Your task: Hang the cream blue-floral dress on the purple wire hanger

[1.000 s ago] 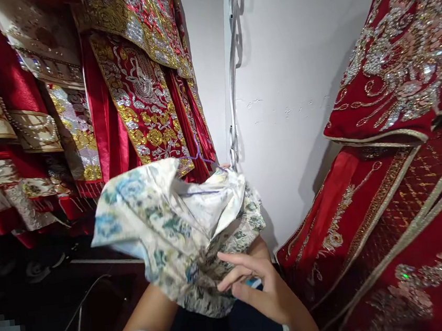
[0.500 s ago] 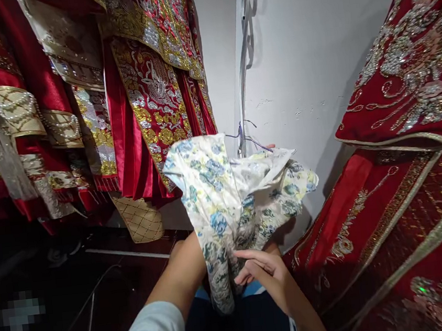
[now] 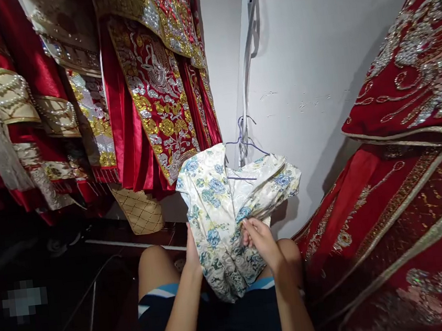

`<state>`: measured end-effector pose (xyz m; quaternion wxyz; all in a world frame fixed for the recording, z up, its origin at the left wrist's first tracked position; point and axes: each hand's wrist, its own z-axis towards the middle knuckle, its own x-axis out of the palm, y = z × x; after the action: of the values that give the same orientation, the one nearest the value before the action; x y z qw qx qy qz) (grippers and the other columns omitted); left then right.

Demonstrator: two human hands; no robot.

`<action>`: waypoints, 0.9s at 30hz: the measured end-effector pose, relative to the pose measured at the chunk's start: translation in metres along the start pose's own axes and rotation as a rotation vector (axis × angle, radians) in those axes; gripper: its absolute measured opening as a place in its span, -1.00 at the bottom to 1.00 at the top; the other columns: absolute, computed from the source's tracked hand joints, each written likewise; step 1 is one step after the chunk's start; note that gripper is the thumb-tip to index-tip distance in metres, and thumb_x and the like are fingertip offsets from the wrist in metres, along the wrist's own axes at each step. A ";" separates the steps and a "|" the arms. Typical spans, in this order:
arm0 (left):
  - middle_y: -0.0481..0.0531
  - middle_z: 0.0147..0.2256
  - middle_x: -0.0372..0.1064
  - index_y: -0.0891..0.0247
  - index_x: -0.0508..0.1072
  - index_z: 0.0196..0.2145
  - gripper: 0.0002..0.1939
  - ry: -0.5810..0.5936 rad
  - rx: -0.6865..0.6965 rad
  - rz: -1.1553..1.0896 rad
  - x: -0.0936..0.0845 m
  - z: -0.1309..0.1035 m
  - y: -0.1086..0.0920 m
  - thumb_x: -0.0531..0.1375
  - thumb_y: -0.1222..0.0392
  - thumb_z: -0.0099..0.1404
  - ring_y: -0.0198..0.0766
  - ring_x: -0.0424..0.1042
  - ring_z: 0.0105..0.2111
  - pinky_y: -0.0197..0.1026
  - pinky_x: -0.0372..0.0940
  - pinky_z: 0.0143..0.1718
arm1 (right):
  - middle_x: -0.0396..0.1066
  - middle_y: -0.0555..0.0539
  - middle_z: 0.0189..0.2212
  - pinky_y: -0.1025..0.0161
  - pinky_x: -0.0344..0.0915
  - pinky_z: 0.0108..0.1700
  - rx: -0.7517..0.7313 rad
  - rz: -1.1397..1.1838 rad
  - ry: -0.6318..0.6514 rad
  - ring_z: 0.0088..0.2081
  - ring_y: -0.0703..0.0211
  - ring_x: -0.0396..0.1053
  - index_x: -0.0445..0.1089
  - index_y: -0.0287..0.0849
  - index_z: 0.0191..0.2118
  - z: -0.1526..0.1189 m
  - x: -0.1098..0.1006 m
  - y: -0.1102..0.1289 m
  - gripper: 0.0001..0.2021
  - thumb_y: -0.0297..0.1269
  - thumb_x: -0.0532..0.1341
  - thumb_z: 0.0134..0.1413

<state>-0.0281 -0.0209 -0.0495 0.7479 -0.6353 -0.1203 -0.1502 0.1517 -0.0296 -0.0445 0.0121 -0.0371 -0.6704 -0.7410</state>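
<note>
While the floral garment (image 3: 226, 212) is hanging bunched over the knees, the left hand (image 3: 193, 252) is clutching its edge and the right hand (image 3: 261, 240) is pinching folds (purple hanger (image 3: 244, 144) already inside); straightening looks unfinished.

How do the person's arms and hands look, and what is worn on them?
Both forearms are bare, with no sleeve in view. The left hand and right hand wear no gloves; no ring, watch or bracelet shows. Fingers are slim.
</note>
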 end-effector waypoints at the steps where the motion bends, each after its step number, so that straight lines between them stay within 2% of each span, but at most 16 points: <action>1: 0.19 -0.01 0.53 0.19 0.50 0.10 -0.32 -0.013 -0.060 -0.026 -0.004 -0.004 -0.001 0.29 -0.31 0.16 0.12 0.40 0.15 0.08 0.33 0.14 | 0.30 0.05 -0.64 0.29 0.15 -0.53 -0.005 -0.029 0.042 -0.57 0.22 0.28 0.27 -0.12 -0.45 0.006 0.005 0.005 -0.45 0.34 0.25 -0.01; 3: 0.20 -0.06 0.56 0.24 0.51 0.09 -0.22 -0.034 -0.202 -0.072 -0.010 -0.010 -0.003 0.45 -0.20 -0.03 0.15 0.46 0.08 0.03 0.38 0.07 | 0.29 0.04 -0.65 0.28 0.14 -0.52 -0.006 -0.063 0.072 -0.58 0.22 0.27 0.25 -0.11 -0.49 0.013 0.017 0.014 -0.45 0.34 0.20 0.05; 5: 0.21 -0.04 0.55 0.28 0.48 0.11 -0.15 -0.052 -0.287 -0.095 -0.011 -0.014 -0.004 0.53 -0.03 -0.14 0.12 0.49 0.04 0.00 0.40 0.05 | 0.26 0.05 -0.66 0.27 0.13 -0.52 -0.015 -0.044 0.034 -0.59 0.23 0.25 0.22 -0.10 -0.50 0.013 0.027 0.016 -0.45 0.35 0.13 0.11; 7: 0.22 -0.01 0.53 0.29 0.44 0.14 -0.14 -0.053 -0.281 -0.093 -0.009 -0.017 -0.004 0.53 0.05 -0.12 0.09 0.50 0.02 -0.02 0.40 0.04 | 0.20 0.08 -0.65 0.27 0.13 -0.52 -0.044 -0.005 -0.016 -0.59 0.25 0.22 0.18 -0.09 -0.50 0.007 0.032 0.013 -0.45 0.33 0.12 0.13; 9: 0.22 -0.01 0.54 0.31 0.45 0.12 -0.19 -0.045 -0.264 -0.095 -0.004 -0.019 -0.002 0.52 0.04 -0.08 0.07 0.51 0.00 -0.03 0.39 0.04 | 0.16 0.11 -0.65 0.29 0.13 -0.51 -0.087 0.016 -0.015 -0.59 0.28 0.18 0.15 -0.09 -0.50 0.000 0.032 0.009 -0.48 0.29 0.18 0.12; 14: 0.24 -0.04 0.55 0.34 0.51 0.03 -0.30 -0.014 -0.253 -0.066 0.008 -0.018 0.003 0.51 0.04 -0.06 0.09 0.51 0.00 -0.01 0.38 0.07 | 0.17 0.11 -0.62 0.31 0.11 -0.48 -0.130 -0.018 0.036 -0.56 0.30 0.14 0.21 -0.12 -0.46 -0.006 0.017 0.001 -0.55 0.18 0.25 0.11; 19: 0.19 -0.03 0.55 0.29 0.53 -0.01 -0.39 0.065 -0.205 0.006 0.016 -0.018 0.004 0.49 0.04 -0.01 0.09 0.48 0.06 0.00 0.34 0.12 | 0.14 0.19 -0.67 0.34 -0.02 -0.54 -0.112 -0.031 -0.084 -0.62 0.34 0.04 0.27 -0.12 -0.28 -0.004 0.009 -0.009 -0.55 0.14 0.36 -0.01; 22: 0.16 -0.01 0.54 0.24 0.55 -0.03 -0.45 0.136 -0.178 0.077 0.018 -0.018 0.003 0.47 0.04 0.02 0.08 0.46 0.09 -0.02 0.33 0.13 | 0.13 0.17 -0.68 0.32 -0.04 -0.56 -0.091 0.005 -0.140 -0.63 0.34 0.01 0.28 -0.13 -0.33 -0.005 0.006 -0.011 -0.52 0.21 0.33 -0.04; 25: 0.15 0.00 0.54 0.24 0.54 -0.01 -0.45 0.163 -0.198 0.084 0.017 -0.018 0.004 0.46 0.05 0.04 0.06 0.46 0.08 -0.03 0.34 0.12 | 0.10 0.15 -0.70 0.32 -0.02 -0.56 -0.071 0.016 -0.081 -0.63 0.34 0.01 0.28 -0.14 -0.43 -0.007 0.001 -0.004 -0.54 0.20 0.32 -0.03; 27: 0.17 0.00 0.53 0.26 0.52 -0.01 -0.45 0.137 -0.204 0.083 0.014 -0.016 0.006 0.46 0.05 0.05 0.06 0.47 0.05 -0.02 0.35 0.10 | 0.09 0.15 -0.73 0.31 0.00 -0.57 -0.063 0.020 -0.045 -0.65 0.34 0.02 0.24 -0.12 -0.49 -0.010 -0.003 0.003 -0.57 0.14 0.31 0.00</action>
<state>-0.0131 -0.0367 -0.0523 0.6915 -0.7007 -0.0264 -0.1736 0.1540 -0.0403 -0.0431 0.0034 -0.0609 -0.6465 -0.7604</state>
